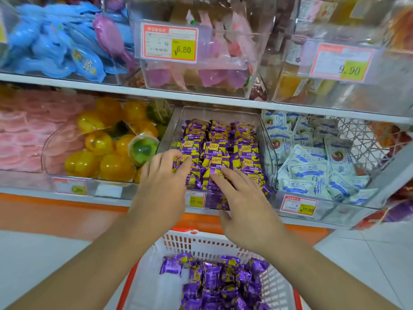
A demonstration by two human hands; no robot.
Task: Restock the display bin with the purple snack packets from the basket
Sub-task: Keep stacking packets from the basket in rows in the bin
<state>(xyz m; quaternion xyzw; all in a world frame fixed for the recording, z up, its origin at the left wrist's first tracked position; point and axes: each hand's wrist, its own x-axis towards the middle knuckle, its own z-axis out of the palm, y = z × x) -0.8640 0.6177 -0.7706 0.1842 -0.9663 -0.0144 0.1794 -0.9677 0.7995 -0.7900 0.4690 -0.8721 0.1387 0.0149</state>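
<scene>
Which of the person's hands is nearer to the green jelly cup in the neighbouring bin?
Left. The left hand rests on the purple snack packets just right of the green jelly cup; the right hand lies further right, over the bin's front edge.

Basket (214, 245): we see its lower part cut off by the bottom edge.
Left price tag (70, 186): blurred, unreadable to us.

Two hands are in view, the left hand (161, 186) and the right hand (243, 209). One white basket (201, 242) with orange trim holds over a dozen purple snack packets (214, 280). The clear display bin (176, 121) holds dozens more. Five price tags (169, 43) show on the bins.
</scene>
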